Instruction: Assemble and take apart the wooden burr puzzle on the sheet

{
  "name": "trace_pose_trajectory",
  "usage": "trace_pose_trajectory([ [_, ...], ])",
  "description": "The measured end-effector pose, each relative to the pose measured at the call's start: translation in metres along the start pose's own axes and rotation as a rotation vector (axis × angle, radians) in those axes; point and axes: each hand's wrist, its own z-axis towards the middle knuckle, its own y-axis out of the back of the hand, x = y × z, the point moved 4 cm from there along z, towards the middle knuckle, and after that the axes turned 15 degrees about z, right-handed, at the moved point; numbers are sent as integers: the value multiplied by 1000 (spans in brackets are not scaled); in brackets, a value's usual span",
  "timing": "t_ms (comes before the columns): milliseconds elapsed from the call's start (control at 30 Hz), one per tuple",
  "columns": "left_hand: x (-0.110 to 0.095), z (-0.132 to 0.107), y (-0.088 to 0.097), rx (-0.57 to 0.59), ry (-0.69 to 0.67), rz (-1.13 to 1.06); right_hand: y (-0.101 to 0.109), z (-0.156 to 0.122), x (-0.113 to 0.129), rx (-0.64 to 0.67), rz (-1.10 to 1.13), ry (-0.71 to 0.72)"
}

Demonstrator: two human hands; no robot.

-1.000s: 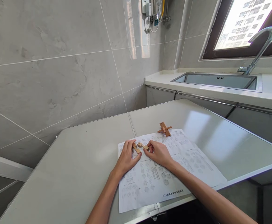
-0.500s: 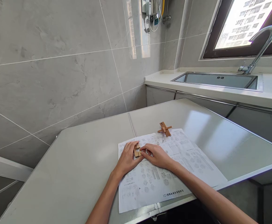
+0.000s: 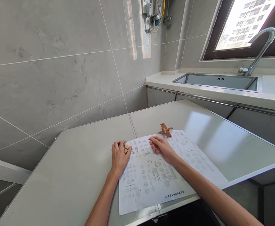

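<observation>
Several small notched wooden blocks show between the thumb and fingers of my left hand, which is closed around them at the left edge of the printed sheet. The fingers cover most of the blocks. My right hand is over the upper middle of the sheet, its fingers curled and held together, and no object shows at the fingertips. Just beyond it, a cross-shaped assembly of wooden pieces rests at the sheet's far edge. Rows of small diagrams cover the paper.
The sheet lies on a pale folding table with a seam across it, and overhangs the near edge slightly. A grey tiled wall runs along the far left side. Behind the table stands a counter with a sink and a curved tap.
My left hand has moved left with the wooden blocks. My right hand has come away from the blocks, rightward and slightly up. The cross-shaped assembly stays in place.
</observation>
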Motion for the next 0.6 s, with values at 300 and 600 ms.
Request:
trace_pose_trajectory([
  [300, -19, -4, 17, -144, -89, 40, 24, 9, 6, -167, 694, -59],
  [600, -30, -6, 21, -143, -161, -57, 39, 17, 8, -152, 679, 82],
])
